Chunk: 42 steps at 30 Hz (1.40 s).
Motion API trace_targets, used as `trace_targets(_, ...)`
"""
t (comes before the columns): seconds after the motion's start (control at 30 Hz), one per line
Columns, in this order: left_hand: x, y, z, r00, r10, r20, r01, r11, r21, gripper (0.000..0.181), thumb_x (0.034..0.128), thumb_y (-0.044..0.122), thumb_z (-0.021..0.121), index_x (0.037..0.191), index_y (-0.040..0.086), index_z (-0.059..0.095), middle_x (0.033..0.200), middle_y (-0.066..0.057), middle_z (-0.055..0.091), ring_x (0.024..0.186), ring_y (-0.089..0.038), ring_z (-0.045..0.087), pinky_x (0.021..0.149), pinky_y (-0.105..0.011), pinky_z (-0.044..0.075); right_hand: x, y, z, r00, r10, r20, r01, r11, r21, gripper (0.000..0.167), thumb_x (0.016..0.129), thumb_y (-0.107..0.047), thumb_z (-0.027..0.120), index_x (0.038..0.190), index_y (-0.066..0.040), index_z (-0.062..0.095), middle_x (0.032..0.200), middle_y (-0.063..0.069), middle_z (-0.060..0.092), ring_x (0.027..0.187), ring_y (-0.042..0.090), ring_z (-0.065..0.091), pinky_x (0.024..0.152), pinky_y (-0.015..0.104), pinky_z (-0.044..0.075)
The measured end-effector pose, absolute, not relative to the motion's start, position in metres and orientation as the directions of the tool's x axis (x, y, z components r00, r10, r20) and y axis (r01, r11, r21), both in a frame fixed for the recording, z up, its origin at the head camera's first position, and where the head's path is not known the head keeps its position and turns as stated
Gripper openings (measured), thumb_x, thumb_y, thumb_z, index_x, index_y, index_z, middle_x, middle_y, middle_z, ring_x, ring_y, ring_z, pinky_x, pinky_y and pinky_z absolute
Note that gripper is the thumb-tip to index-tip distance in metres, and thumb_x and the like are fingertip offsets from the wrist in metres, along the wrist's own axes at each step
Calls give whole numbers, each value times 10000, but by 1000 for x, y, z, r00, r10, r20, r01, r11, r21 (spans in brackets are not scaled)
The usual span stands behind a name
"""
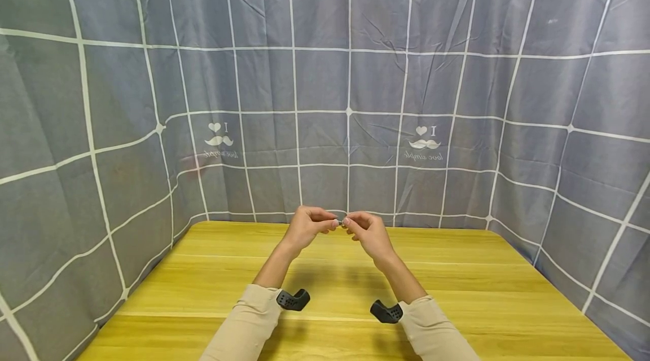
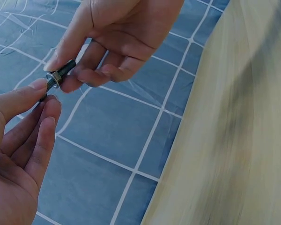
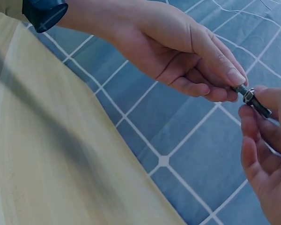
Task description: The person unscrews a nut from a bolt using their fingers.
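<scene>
A small metal expansion bolt (image 1: 341, 223) is held between both hands above the far edge of the table. My left hand (image 1: 306, 228) pinches its threaded end between thumb and fingers. My right hand (image 1: 369, 231) has thumb and fingertips around the part by the nut and dark sleeve. In the left wrist view, a shiny nut and washer (image 2: 53, 79) sit mid-length, with the dark sleeve (image 2: 67, 67) past them. From the right wrist, the dark end (image 3: 262, 110) of the bolt points toward my right palm. Fingers hide parts of the bolt.
Below the hands lies a yellow wood-grain table (image 1: 325, 293). A grey curtain (image 1: 325, 84) with white grid lines hangs behind it and on both sides. Black wrist mounts (image 1: 293, 299) sit at both sleeve cuffs.
</scene>
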State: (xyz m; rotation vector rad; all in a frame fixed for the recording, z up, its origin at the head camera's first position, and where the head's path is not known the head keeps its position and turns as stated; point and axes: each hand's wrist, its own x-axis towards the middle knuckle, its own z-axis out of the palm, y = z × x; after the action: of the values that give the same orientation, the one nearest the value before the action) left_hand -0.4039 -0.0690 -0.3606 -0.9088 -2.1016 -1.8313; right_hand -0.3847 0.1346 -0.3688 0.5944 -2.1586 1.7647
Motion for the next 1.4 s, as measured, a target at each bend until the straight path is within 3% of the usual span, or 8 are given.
trace_targets(0.33, -402, -70, -363, -801, 304, 515, 555, 57, 830, 160, 938, 67, 780, 1047, -49, 790, 948, -124, 772, 839, -217, 740, 784, -361, 603, -383, 132, -371, -882, -137, 451, -470, 179, -865, 223, 1021, -126, 690, 1198, 9, 701, 1099, 116, 718, 919, 213, 654, 753, 370, 549)
trace_targets(0.47, -402, -70, -362, -791, 308, 529, 570, 56, 820, 155, 942, 67, 775, 1046, -47, 791, 956, -127, 770, 846, -220, 740, 786, -362, 603, -375, 131, -364, -884, -133, 449, -468, 200, -861, 172, 1031, -89, 663, 1130, 40, 720, 996, 87, 726, 896, 247, 650, 759, 386, 553)
trace_targets(0.6, -402, -71, -362, -789, 313, 529, 572, 59, 818, 150, 942, 57, 772, 1045, -50, 789, 951, -124, 769, 845, -216, 738, 784, -352, 602, -359, 129, -350, -873, -166, 459, -485, 194, -853, 137, 1001, -24, 683, 1114, 52, 701, 1027, 103, 707, 932, 275, 659, 753, 354, 536)
trace_targets(0.73, -402, -71, -361, -788, 316, 529, 572, 57, 818, 166, 942, 57, 771, 1053, -66, 782, 951, -130, 769, 846, -216, 738, 782, -354, 602, -351, 127, -343, -876, -164, 453, -478, 179, -860, 173, 1018, -57, 670, 1155, 48, 684, 1072, 179, 705, 952, 321, 660, 755, 370, 540)
trace_targets(0.87, -401, -71, -359, -794, 307, 525, 568, 65, 821, 147, 937, 50, 774, 1041, -53, 790, 935, -125, 770, 836, -210, 736, 778, -358, 602, -358, 127, -348, -879, -156, 450, -473, 178, -863, 182, 1037, -77, 648, 1127, 72, 700, 971, 147, 716, 939, 402, 636, 747, 366, 540)
trace_targets(1.1, -401, -71, -358, -796, 309, 520, 563, 65, 824, 144, 935, 51, 777, 1035, -51, 792, 928, -125, 771, 839, -226, 740, 775, -352, 604, -382, 132, -367, -875, -159, 458, -480, 165, -861, 155, 1002, -99, 709, 1139, -29, 699, 1071, 85, 697, 940, 218, 647, 752, 361, 526)
trace_targets(1.27, -402, -71, -358, -786, 311, 534, 577, 60, 815, 144, 936, 58, 779, 1035, -46, 794, 929, -120, 770, 842, -229, 741, 776, -351, 605, -383, 133, -367, -879, -148, 453, -474, 181, -862, 194, 1035, -156, 672, 1128, 7, 720, 978, 97, 718, 877, 230, 628, 739, 375, 536)
trace_targets(1.4, -403, -70, -359, -782, 319, 536, 579, 53, 814, 153, 938, 63, 779, 1039, -50, 791, 932, -129, 769, 848, -242, 741, 779, -350, 605, -383, 134, -368, -876, -156, 456, -480, 190, -857, 152, 1006, -113, 706, 1112, -4, 720, 1035, 97, 710, 915, 227, 648, 755, 383, 532)
